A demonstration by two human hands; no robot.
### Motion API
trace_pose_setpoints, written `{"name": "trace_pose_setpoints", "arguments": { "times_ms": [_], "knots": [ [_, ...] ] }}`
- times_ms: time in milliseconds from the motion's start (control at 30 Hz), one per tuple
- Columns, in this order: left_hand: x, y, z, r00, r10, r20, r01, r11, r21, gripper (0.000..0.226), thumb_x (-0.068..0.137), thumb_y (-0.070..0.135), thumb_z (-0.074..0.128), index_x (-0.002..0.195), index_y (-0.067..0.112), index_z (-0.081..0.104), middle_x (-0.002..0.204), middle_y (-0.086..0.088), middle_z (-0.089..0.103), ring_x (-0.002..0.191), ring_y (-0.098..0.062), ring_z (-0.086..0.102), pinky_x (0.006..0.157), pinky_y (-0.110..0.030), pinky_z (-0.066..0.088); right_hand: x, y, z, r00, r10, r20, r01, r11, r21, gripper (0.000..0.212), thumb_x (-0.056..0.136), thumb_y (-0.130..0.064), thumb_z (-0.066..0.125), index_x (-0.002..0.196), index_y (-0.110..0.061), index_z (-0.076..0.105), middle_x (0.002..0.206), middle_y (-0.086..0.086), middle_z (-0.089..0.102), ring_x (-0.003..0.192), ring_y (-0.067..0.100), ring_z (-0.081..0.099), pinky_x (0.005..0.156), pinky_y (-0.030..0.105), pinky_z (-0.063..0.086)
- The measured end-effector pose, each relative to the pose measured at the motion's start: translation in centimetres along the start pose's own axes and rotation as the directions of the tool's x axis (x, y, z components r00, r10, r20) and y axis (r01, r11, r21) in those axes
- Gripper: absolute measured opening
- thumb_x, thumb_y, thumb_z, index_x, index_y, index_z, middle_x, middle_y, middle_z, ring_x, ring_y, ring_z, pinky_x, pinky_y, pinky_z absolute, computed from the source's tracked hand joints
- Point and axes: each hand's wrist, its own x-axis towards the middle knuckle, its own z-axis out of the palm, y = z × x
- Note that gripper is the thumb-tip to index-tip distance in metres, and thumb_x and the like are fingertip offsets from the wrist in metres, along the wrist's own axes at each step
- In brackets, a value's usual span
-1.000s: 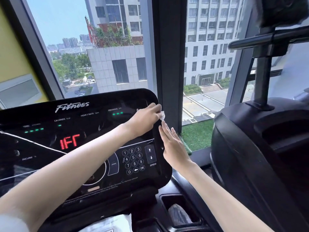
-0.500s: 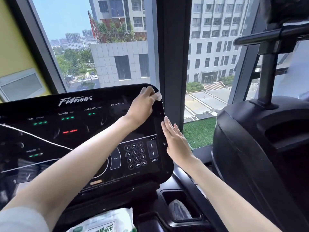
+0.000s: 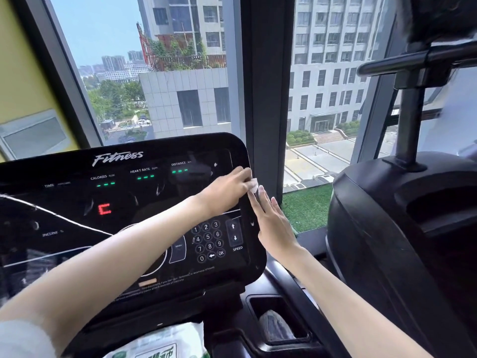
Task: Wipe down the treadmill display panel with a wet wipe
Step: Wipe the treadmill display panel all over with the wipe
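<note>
The black glossy treadmill display panel (image 3: 124,202) fills the lower left, with green readouts, a red digit and a number keypad. My left hand (image 3: 225,192) reaches across it and presses a small white wet wipe (image 3: 254,184) against the panel's upper right edge. Only a corner of the wipe shows past my fingers. My right hand (image 3: 273,226) lies flat with fingers apart against the panel's right edge, just below the wipe, holding nothing.
A pack of wet wipes (image 3: 160,344) sits below the panel. A cup holder (image 3: 276,321) with a crumpled item lies to its right. Another black machine (image 3: 400,241) stands at the right, a window pillar (image 3: 265,99) behind.
My left hand has slid down from the panel's top right corner along the right edge, and the wipe's corner shows again. My right hand stays on the side edge.
</note>
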Motion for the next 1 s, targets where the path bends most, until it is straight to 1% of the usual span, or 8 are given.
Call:
{"name": "trace_pose_setpoints", "arguments": {
  "times_ms": [167, 300, 467, 633, 800, 867, 933, 1000],
  "knots": [
    [1.4, -0.8, -0.8, 0.939, -0.283, -0.193, 0.272, 0.959, -0.084, 0.038, 0.079, -0.015, 0.049, 0.106, 0.011, 0.059, 0.096, -0.005, 0.046, 0.091, -0.020, 0.044, 0.059, -0.044, 0.053, -0.1, -0.2, 0.3, 1.000, 0.011, 0.006, -0.011, 1.000, -0.007, 0.097, 0.076, 0.015, 0.050, 0.149, -0.019, -0.005, 0.157, 0.010, -0.002, 0.144, 0.018, 0.009, 0.116, 0.025, 0.001],
    [-0.4, 0.4, -0.1, 0.999, 0.037, 0.023, -0.037, 0.999, 0.013, 0.038, 0.079, -0.009, 0.051, 0.111, 0.009, 0.056, 0.101, -0.004, 0.046, 0.095, -0.020, 0.041, 0.056, -0.042, 0.053, -0.2, 0.0, -0.1, 0.998, 0.041, 0.045, -0.042, 0.999, 0.013, 0.092, 0.082, 0.009, 0.049, 0.149, -0.025, -0.004, 0.158, 0.005, -0.003, 0.144, 0.023, 0.007, 0.115, 0.026, 0.008],
    [0.9, -1.7, -2.0, 0.951, -0.257, -0.174, 0.261, 0.965, 0.001, 0.047, 0.075, -0.018, 0.047, 0.110, 0.011, 0.058, 0.102, -0.004, 0.047, 0.094, -0.021, 0.041, 0.056, -0.041, 0.053, -0.2, -0.4, -0.4, 0.999, 0.049, 0.019, -0.049, 0.999, 0.008, 0.095, 0.079, 0.013, 0.049, 0.149, -0.025, -0.002, 0.158, 0.007, 0.002, 0.143, 0.023, 0.012, 0.109, 0.023, 0.003],
    [-0.8, 0.6, -0.3, 0.999, 0.029, 0.026, -0.030, 0.999, 0.034, 0.033, 0.082, -0.006, 0.049, 0.111, 0.008, 0.058, 0.101, -0.003, 0.048, 0.094, -0.020, 0.042, 0.059, -0.032, 0.050, -0.5, -1.2, 0.0, 0.997, 0.063, -0.033, -0.063, 0.998, 0.020, 0.088, 0.080, 0.014, 0.048, 0.149, -0.017, 0.004, 0.158, 0.007, -0.001, 0.143, 0.020, 0.002, 0.113, 0.026, 0.008],
    [0.7, 0.1, -1.4, 0.953, -0.256, -0.160, 0.261, 0.965, 0.010, 0.036, 0.078, -0.015, 0.048, 0.104, 0.007, 0.059, 0.102, -0.007, 0.049, 0.094, -0.025, 0.043, 0.058, -0.041, 0.051, -1.9, -2.0, -0.2, 0.991, 0.059, -0.121, -0.060, 0.998, -0.006, 0.075, 0.060, 0.023, 0.066, 0.130, 0.003, 0.049, 0.141, 0.014, 0.045, 0.122, 0.036, 0.049, 0.105, 0.037, 0.027],
    [0.2, 1.2, -0.5, 0.973, -0.186, -0.137, 0.197, 0.978, 0.068, 0.033, 0.079, -0.011, 0.047, 0.105, 0.007, 0.059, 0.104, -0.007, 0.053, 0.096, -0.026, 0.045, 0.064, -0.032, 0.046, -2.0, -2.2, -0.2, 0.994, 0.041, -0.098, -0.045, 0.998, -0.039, 0.073, 0.058, 0.022, 0.068, 0.127, 0.006, 0.052, 0.138, 0.016, 0.048, 0.119, 0.036, 0.053, 0.105, 0.040, 0.023],
    [-0.9, 2.6, 0.5, 1.000, -0.010, -0.004, 0.010, 0.990, 0.139, 0.028, 0.084, -0.003, 0.048, 0.107, 0.008, 0.058, 0.105, -0.004, 0.053, 0.099, -0.024, 0.046, 0.069, -0.027, 0.042, -1.7, -2.1, -0.3, 0.994, 0.045, -0.096, -0.052, 0.996, -0.076, 0.073, 0.055, 0.020, 0.071, 0.124, 0.007, 0.054, 0.134, 0.017, 0.052, 0.116, 0.037, 0.055, 0.103, 0.041, 0.024],
    [-1.0, 2.2, 0.3, 1.000, 0.008, 0.024, -0.011, 0.991, 0.130, 0.026, 0.084, -0.002, 0.049, 0.107, 0.009, 0.057, 0.105, -0.005, 0.051, 0.099, -0.023, 0.045, 0.072, -0.029, 0.043, -1.7, -2.0, -0.2, 0.996, 0.056, -0.065, -0.062, 0.994, -0.089, 0.072, 0.060, 0.018, 0.069, 0.128, 0.005, 0.050, 0.139, 0.016, 0.047, 0.123, 0.036, 0.049, 0.105, 0.039, 0.019]
  ]
}}
